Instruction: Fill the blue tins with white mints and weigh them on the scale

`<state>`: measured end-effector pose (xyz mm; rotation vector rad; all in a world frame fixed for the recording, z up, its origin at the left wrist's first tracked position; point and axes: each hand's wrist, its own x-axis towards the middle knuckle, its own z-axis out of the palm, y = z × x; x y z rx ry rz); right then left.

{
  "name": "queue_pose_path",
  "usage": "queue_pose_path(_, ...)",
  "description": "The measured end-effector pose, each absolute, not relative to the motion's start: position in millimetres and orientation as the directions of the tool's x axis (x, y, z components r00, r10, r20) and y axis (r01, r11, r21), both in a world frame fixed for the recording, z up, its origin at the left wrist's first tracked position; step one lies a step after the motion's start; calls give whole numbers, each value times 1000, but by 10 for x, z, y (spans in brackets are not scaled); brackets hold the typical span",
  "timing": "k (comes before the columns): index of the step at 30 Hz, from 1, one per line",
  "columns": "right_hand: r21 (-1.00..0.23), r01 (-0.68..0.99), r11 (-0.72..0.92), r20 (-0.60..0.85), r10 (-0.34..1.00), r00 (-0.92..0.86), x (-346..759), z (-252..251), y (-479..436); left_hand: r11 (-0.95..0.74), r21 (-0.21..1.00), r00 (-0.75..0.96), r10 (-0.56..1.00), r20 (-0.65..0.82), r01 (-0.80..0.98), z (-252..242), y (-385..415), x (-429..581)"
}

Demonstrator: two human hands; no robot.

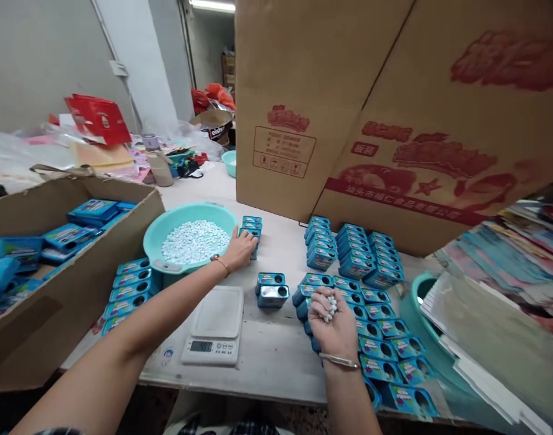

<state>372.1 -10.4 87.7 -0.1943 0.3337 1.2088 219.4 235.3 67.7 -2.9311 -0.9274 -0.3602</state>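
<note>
My left hand reaches past the green basin of small white tablets. Its fingers are closed over the front tin of a short row of blue tins. Palm up, my right hand cups a small heap of white tablets in curled fingers. It hovers above a block of blue tins with dark round openings on top. Between my hands stand two more tins, the nearer with a bare silver top. A white digital scale lies below my left forearm.
At left, an open cardboard box holds blue tins, with a row of tins beside it. Large printed cartons wall off the back. More tins stand before them. At right, papers overlap a green tub.
</note>
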Motion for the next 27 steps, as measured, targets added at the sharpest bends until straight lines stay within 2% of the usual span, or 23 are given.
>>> queue_pose_path(3,44,-939,342,-379,875,301,3713,891,-160,-818,59,777,564,279,573,642,2425,2412)
queue_pose_path(7,0,-919,394,-399,843,361,3756,875,-216,-827,142,765,559,320,544,626,2106,2458)
queue_pose_path(13,-101,-934,343,-317,879,357,3745,822,-214,-903,191,894,416,168,384,414,1493,2284)
queue_pose_path(17,-163,-934,318,-265,898,352,3734,782,-283,-895,176,894,434,117,411,299,1392,2188)
queue_pose_path(23,-126,-938,322,-295,891,345,3731,765,-352,-942,7,925,332,184,337,359,1217,2117)
queue_pose_path(27,-139,-942,307,-292,896,335,3686,808,-329,-944,35,928,328,176,327,263,1046,2079)
